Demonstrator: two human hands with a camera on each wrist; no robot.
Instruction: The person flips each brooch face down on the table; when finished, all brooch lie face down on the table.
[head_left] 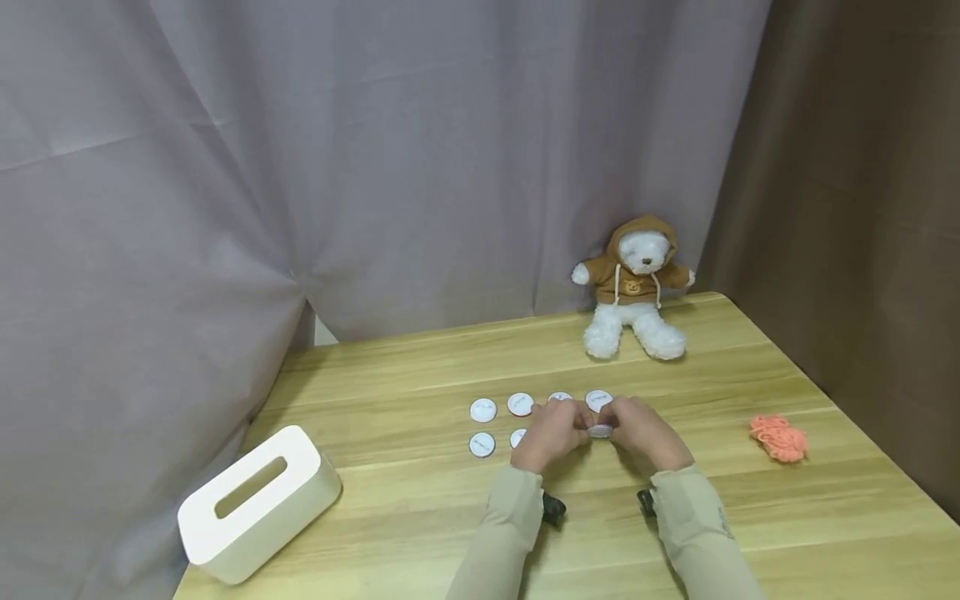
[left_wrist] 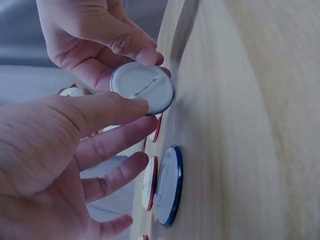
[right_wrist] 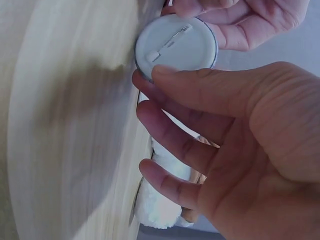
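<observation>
A round pin-back button badge [head_left: 600, 431] is held between both hands just above the table, its pale back with the metal pin [right_wrist: 174, 41] facing the wrist cameras. My left hand [head_left: 553, 435] pinches one edge between thumb and forefinger, its other fingers spread. On the opposite edge, my right hand [head_left: 647, 433] pinches with thumb and forefinger. More badges lie pin side up in two rows, among them a back-row badge [head_left: 483, 409] and a front-row badge [head_left: 482, 444]. One blue-rimmed badge [left_wrist: 170, 186] shows below the left fingers. The left hand partly covers some of them.
A white tissue box [head_left: 258, 504] stands at the table's left edge. At the back right sits a white teddy bear [head_left: 636, 287] in a brown hoodie. A bundle of coral yarn [head_left: 780, 438] lies to the right. Grey curtains [head_left: 420, 167] hang behind the wooden table [head_left: 405, 525].
</observation>
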